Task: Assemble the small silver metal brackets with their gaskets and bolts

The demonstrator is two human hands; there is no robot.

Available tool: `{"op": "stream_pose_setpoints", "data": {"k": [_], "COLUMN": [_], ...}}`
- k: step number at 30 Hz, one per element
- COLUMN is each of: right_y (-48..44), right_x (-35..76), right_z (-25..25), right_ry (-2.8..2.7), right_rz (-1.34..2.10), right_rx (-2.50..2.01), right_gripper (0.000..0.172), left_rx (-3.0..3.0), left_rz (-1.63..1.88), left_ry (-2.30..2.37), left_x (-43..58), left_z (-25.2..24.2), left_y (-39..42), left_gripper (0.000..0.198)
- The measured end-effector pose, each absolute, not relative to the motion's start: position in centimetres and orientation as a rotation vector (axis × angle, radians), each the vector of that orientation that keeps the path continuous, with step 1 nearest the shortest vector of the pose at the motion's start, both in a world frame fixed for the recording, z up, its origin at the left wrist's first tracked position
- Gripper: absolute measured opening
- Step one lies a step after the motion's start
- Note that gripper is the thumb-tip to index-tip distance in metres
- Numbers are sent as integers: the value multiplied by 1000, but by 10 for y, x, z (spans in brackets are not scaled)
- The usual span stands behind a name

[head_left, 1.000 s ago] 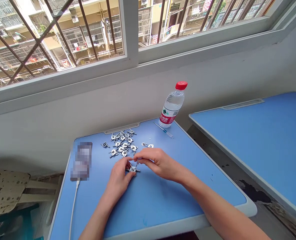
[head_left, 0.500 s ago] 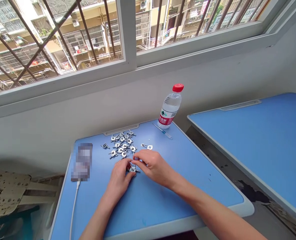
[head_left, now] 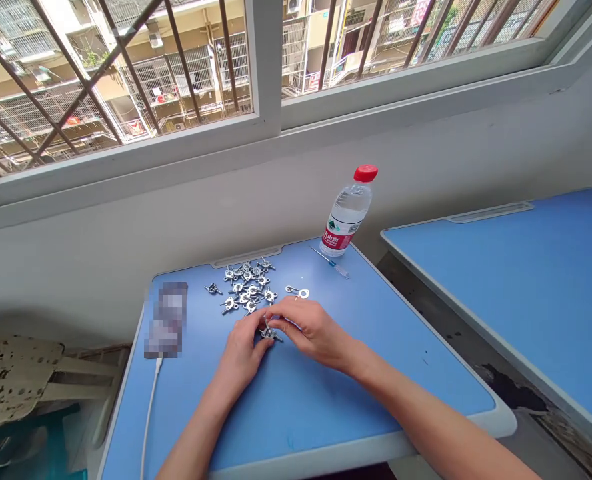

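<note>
On the blue desktop my left hand grips a small silver metal fitting with thin pins sticking out, between thumb and fingers. My right hand is closed in a pinch right above that fitting. Its fingertips hold a thin metal piece, mostly covered by the fingers, that meets the fitting. Just beyond the hands lies a pile of similar metal fittings. One more fitting sits apart on the left. Near my right knuckles are a flat metal plate and a small ringed pin.
A red-capped water bottle stands at the back right corner, beside a thin blue pen-like tool. On the left, a blurred-out phone has a white cable. Another blue table is to the right, across a gap.
My right fingertips have come down closer to the fitting, and the thin piece shows less above it. The fitting has tilted slightly in my left hand. The whole view has shifted a little.
</note>
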State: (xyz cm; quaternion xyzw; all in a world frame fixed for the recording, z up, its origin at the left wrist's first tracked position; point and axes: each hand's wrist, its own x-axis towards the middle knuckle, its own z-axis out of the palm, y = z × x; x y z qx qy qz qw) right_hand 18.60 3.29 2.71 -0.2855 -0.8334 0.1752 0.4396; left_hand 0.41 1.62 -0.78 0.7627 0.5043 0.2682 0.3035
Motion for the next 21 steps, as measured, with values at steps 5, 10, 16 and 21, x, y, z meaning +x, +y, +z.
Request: {"op": "stream_pose_setpoints", "data": {"k": [5, 10, 16, 21], "right_y": [33, 34, 33, 33], "right_x": [184, 183, 183, 184], "right_z": [23, 24, 24, 24], "right_ry": [-2058, -2063, -2084, -2100], "right_rz": [414, 433, 433, 452], "right_rx": [-672, -663, -658, -679], "right_gripper": [15, 17, 17, 18], "left_rx": [1968, 1921, 1818, 1823], "left_rz": [703, 695, 716, 732], "left_ry": [1333, 1350, 1358, 1348], "left_x": [5, 5, 5, 4], "left_z": [-3, 0, -2, -2], "left_y": [17, 18, 19, 19], "left_gripper": [49, 48, 55, 54]}}
